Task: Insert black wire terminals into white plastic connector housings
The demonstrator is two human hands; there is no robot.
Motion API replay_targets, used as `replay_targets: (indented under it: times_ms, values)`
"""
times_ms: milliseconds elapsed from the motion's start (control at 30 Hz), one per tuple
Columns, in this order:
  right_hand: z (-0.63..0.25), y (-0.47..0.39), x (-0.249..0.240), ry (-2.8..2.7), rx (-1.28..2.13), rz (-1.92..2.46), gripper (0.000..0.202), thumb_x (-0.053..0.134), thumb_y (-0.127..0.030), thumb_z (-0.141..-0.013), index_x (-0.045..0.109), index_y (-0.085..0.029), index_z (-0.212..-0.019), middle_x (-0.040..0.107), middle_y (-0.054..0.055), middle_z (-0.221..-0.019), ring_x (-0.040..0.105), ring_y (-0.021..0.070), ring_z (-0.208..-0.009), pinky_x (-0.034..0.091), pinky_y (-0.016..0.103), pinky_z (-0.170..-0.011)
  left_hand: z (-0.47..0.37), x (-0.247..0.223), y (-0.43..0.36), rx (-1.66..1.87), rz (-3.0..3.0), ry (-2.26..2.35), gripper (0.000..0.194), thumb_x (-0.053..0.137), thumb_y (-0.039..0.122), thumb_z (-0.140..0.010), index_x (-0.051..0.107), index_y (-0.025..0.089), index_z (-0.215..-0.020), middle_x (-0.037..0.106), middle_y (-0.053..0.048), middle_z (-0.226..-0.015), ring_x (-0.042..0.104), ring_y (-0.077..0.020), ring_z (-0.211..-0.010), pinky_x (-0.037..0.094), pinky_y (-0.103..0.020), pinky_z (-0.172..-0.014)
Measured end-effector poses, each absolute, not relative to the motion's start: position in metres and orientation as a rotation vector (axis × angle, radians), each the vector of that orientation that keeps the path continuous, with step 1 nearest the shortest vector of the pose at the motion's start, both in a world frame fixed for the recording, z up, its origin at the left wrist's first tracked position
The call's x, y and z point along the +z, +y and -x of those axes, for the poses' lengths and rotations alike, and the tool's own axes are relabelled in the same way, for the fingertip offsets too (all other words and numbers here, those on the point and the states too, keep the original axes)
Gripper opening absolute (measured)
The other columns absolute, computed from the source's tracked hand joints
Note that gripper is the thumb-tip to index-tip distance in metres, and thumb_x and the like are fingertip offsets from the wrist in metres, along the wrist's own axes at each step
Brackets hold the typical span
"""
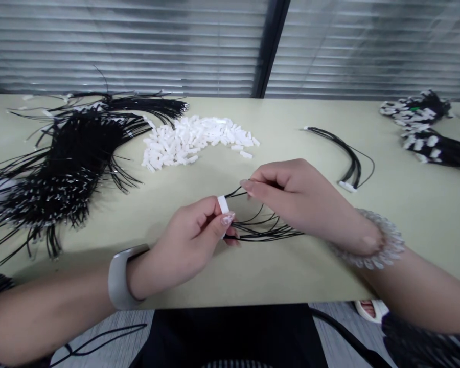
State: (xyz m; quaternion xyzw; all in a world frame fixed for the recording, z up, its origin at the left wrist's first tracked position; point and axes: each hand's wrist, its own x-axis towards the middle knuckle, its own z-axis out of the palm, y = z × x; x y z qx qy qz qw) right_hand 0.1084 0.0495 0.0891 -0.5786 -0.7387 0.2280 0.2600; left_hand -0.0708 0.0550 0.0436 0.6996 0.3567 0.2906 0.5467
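My left hand (193, 237) pinches a white connector (223, 205) between thumb and fingers, near the middle of the table. Thin black wires (268, 235) run from the connector to the right, passing below my other hand. Just right of the connector, my right hand (291, 194) has its thumb and index finger closed on a black wire close to where it meets the connector. Behind both hands lies a pile of small white connectors (195, 138).
A large heap of black wires (80, 153) covers the table's left side. One wired bundle (345, 148) lies right of centre, and more bundles with white connectors (425, 138) sit far right. Window blinds (138, 46) stand behind the pale table (230, 286).
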Motion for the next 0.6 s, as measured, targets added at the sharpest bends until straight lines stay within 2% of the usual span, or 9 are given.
replay_targets:
  times_ms: [200, 333, 467, 600]
  values:
    - [-0.109, 0.05, 0.09, -1.992, 0.638, 1.556, 0.036, 0.046, -0.035, -0.081, 0.041, -0.013, -0.053, 0.034, -0.004, -0.05, 0.029, 0.002, -0.047, 0.026, 0.015, -0.041, 0.072, 0.043, 0.056, 0.679, -1.684, 0.842, 0.019, 0.043, 0.03, -0.086, 0.052, 0.014, -0.081, 0.059, 0.0, -0.072, 0.063, -0.0093, -0.065, 0.051, -0.017, -0.059]
    - [-0.108, 0.047, 0.09, -2.034, 0.608, 1.528, 0.033, 0.046, -0.037, -0.082, 0.05, -0.014, -0.058, 0.038, -0.004, -0.049, 0.031, 0.0021, -0.046, 0.025, 0.016, -0.041, 0.071, 0.045, 0.055, 0.651, -1.746, 0.865, 0.02, 0.042, 0.03, -0.086, 0.051, 0.014, -0.077, 0.059, 0.0, -0.07, 0.061, -0.0091, -0.063, 0.049, -0.017, -0.058]
    - [-0.105, 0.046, 0.086, -2.159, 0.497, 1.438, 0.023, 0.048, -0.029, -0.081, 0.056, -0.015, -0.065, 0.048, -0.005, -0.054, 0.036, 0.0017, -0.048, 0.026, 0.017, -0.046, 0.071, 0.046, 0.053, 0.626, -1.802, 0.882, 0.02, 0.04, 0.028, -0.087, 0.051, 0.015, -0.076, 0.059, 0.0, -0.067, 0.059, -0.0082, -0.062, 0.047, -0.016, -0.057]
    - [-0.099, 0.046, 0.081, -2.197, 0.419, 1.401, 0.022, 0.045, -0.023, -0.081, 0.055, -0.014, -0.064, 0.05, -0.004, -0.057, 0.039, 0.0022, -0.052, 0.027, 0.018, -0.05, 0.07, 0.048, 0.053, 0.601, -1.771, 0.88, 0.019, 0.04, 0.028, -0.087, 0.05, 0.016, -0.075, 0.058, 0.001, -0.067, 0.058, -0.0081, -0.061, 0.047, -0.015, -0.056]
